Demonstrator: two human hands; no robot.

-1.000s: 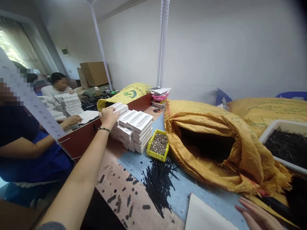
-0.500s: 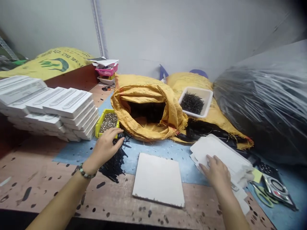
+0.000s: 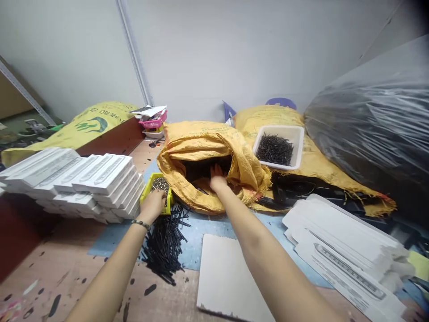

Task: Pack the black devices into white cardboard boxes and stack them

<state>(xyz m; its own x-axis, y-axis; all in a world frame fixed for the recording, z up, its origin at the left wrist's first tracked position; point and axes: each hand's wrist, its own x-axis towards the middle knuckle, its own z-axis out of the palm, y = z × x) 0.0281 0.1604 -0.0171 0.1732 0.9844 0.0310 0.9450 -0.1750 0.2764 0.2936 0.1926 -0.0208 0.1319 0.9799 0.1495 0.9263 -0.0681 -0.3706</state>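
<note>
My left hand reaches into a small yellow tray of tiny shiny metal pieces. Its fingers are bent together, their tips hidden, and I cannot make out what is between them. Just in front of that tray lies a heap of thin black sticks. Inside the mouth of an orange-yellow woven sack is my right hand, fingers extended and apart over the dark contents. Below my right forearm rests a flat white board, partly covered by the arm.
White printed boxes are stacked at left. Flattened white cartons lie at right. A white tub of short black pieces sits on a second yellow sack. A large dark plastic bag bulges at far right.
My right hand has left the flattened cartons and moved left into the sack's opening. My left hand has gone from above the black sticks into the yellow tray. The view has shifted slightly.
</note>
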